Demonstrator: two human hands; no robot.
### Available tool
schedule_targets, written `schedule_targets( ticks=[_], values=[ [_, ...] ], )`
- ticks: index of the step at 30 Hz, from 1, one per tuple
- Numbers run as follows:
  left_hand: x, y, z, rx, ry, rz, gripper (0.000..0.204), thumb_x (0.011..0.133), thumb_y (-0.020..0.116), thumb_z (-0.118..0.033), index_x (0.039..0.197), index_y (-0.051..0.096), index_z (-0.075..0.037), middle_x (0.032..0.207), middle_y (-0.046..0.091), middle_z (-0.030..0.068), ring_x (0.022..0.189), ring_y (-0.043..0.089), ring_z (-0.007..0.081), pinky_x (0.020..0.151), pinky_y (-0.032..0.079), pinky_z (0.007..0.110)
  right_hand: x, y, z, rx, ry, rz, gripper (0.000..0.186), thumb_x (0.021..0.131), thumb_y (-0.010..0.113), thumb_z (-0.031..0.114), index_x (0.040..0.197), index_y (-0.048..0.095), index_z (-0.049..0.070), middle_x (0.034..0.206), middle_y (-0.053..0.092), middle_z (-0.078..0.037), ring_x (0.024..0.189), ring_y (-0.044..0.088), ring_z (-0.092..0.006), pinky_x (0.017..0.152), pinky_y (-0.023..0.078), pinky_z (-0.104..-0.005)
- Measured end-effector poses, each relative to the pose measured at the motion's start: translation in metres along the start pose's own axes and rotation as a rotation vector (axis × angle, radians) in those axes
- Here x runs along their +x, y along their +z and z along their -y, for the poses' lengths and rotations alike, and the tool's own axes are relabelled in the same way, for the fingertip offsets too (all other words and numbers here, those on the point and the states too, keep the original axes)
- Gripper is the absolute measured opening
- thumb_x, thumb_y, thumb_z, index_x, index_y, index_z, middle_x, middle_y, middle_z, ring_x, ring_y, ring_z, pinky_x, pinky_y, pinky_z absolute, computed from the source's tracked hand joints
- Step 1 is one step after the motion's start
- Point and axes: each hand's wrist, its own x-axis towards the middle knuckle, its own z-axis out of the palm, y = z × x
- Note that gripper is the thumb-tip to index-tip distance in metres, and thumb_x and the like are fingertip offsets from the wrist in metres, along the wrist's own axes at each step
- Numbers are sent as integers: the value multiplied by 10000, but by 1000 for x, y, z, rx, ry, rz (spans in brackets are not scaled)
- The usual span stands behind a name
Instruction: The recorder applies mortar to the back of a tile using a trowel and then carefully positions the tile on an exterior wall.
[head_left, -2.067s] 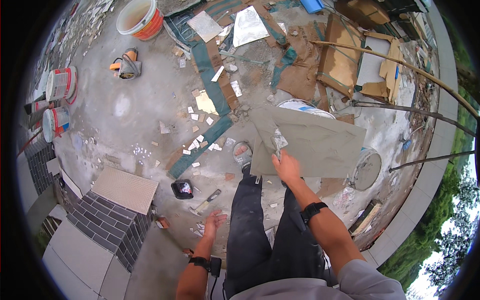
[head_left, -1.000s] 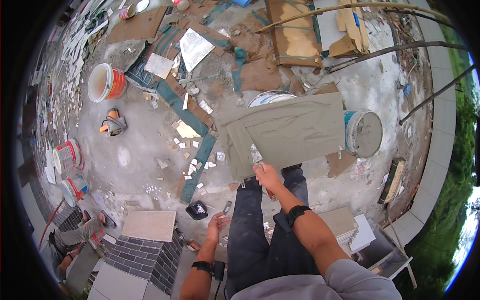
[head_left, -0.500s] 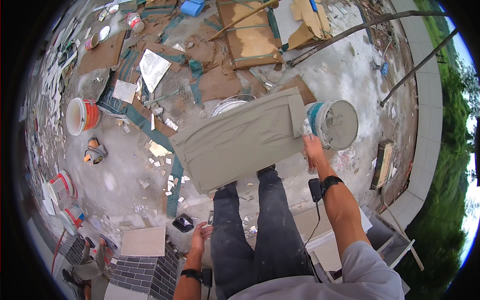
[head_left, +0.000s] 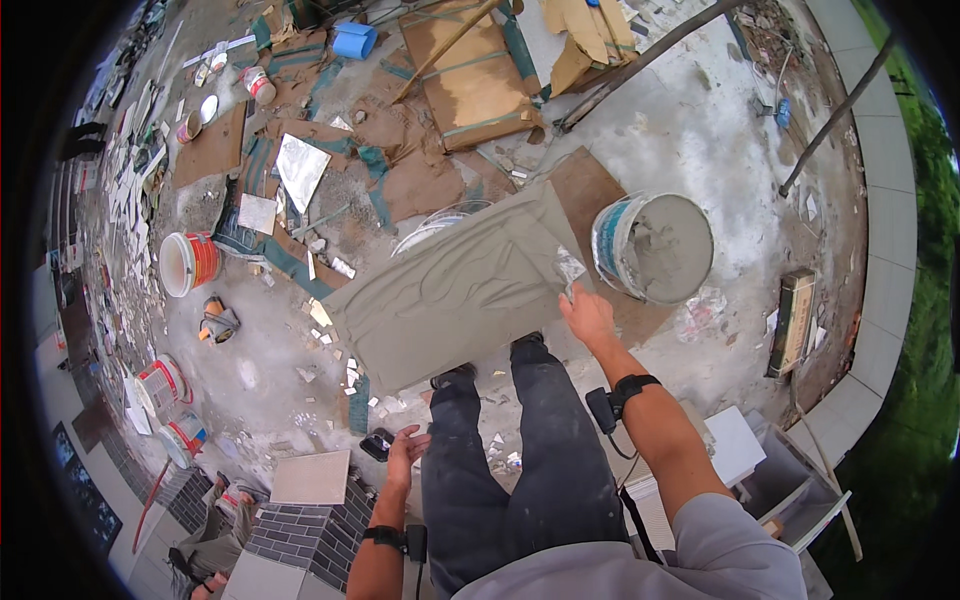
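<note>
A rectangular slab (head_left: 440, 345) coated in wet grey mortar lies before my feet, over a white bucket (head_left: 425, 232) that mostly hides beneath its far edge. The mortar shows wavy ridges. My right hand (head_left: 588, 318) is closed on a trowel (head_left: 569, 264), whose smeared blade rests at the slab's right end; its handle is mostly covered by my fingers. Beside that end stands a mortar bucket (head_left: 672, 250) full of grey mix. My left hand (head_left: 404, 455) hangs by my left thigh, fingers apart, holding nothing.
Red-and-white buckets (head_left: 190, 262) stand on the left, near an orange-and-grey tool (head_left: 217, 320). Cardboard (head_left: 475, 85) and tile scraps litter the far floor. Poles (head_left: 650, 65) lean at the far right. Stacked brick-patterned tiles (head_left: 300, 535) and another person (head_left: 215, 545) are at lower left.
My right hand has moved left with the trowel, drawing it across the slab's right end. The mortar there has changed from a thick strip to spread ridges. My left hand stays low.
</note>
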Motion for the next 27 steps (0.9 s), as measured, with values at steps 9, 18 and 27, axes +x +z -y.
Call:
schedule_targets(
  ticks=[9, 18, 27],
  values=[
    [-10, -2, 18, 141, 34, 63, 465, 877, 351, -272, 1272, 485, -66, 1127, 647, 115, 1010, 596, 182, 906, 407, 300, -58, 32, -51, 857, 296, 104, 288, 883, 560, 328, 903, 552, 41, 591, 529, -49, 439, 495, -132, 391, 385, -287],
    [2, -96, 130, 66, 81, 95, 499, 911, 338, -370, 1298, 463, -80, 1196, 616, 150, 1087, 574, 227, 983, 379, 350, -162, 189, 53, 1205, 309, 284, 241, 909, 528, 288, 879, 530, 49, 583, 520, -36, 402, 461, -112, 372, 381, -269],
    [-19, -205, 269, -95, -27, -50, 480, 934, 329, -397, 1290, 478, -112, 1150, 635, 134, 1031, 575, 217, 935, 394, 345, -208, 279, 155, 525, -31, 369, 434, 884, 524, 350, 1102, 567, -23, 736, 631, -170, 633, 613, -290, 607, 485, -395]
  ],
)
